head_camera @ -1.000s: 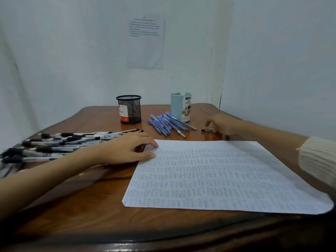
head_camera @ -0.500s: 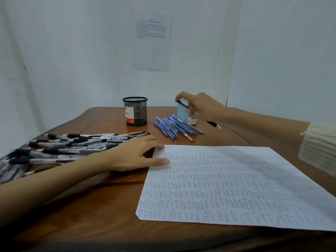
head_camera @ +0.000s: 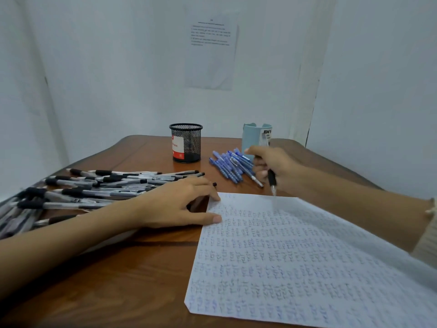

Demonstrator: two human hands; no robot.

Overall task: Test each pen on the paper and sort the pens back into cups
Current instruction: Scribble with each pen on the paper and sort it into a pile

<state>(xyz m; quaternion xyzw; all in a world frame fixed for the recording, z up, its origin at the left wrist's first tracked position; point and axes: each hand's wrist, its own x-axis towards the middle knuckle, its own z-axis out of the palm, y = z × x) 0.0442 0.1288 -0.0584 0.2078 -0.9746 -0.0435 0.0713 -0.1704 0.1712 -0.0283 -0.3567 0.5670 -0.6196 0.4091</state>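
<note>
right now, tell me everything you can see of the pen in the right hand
The pen is slim, with a see-through barrel, a black grip section and a pale tip, plastic by the look. The right hand grips it round the middle, near upright, tip down over the far edge of the paper. Its top end shows in front of the light blue cup. The tip is blurred, so contact with the sheet cannot be told.

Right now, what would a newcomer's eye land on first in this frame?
The sheet of paper at front right, filled with rows of pen marks, dominates. Over its far edge the right hand grips a black-grip pen tip down, while the left hand rests on its far left corner. A heap of black pens sprawls at left; blue pens lie beside the light blue cup.
</note>
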